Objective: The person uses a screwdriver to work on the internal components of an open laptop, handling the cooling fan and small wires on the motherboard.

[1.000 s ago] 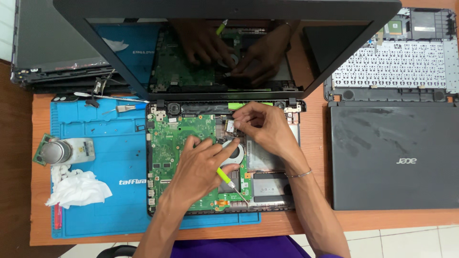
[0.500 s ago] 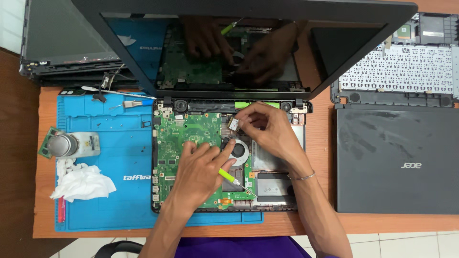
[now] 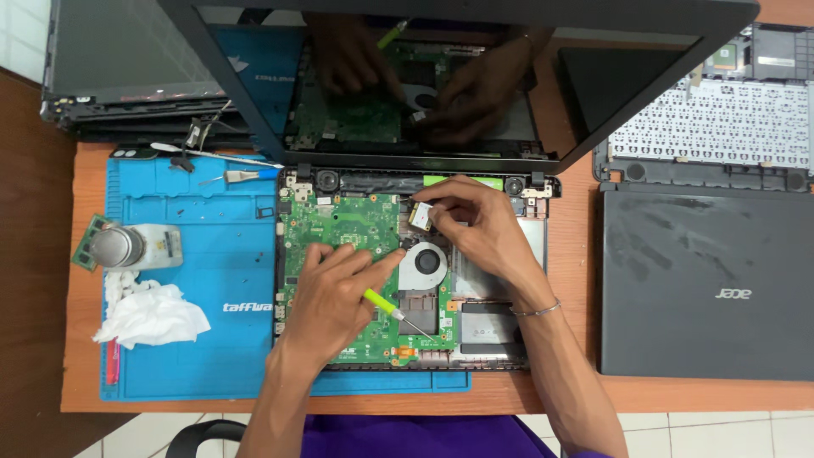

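1. Two hands are inside the opened laptop base, which sits on a blue repair mat. The small wireless card is at the top edge of the green motherboard, just above the round fan.
2. Right hand pinches that card between its fingertips.
3. Left hand lies on the motherboard, index finger stretched toward the fan, fingers curled around a yellow-green screwdriver.
4. Further out: crumpled white tissue and a metal tin on the mat, a closed dark laptop to the right, and a loose keyboard above it.

Two hands, one screwdriver, one fan
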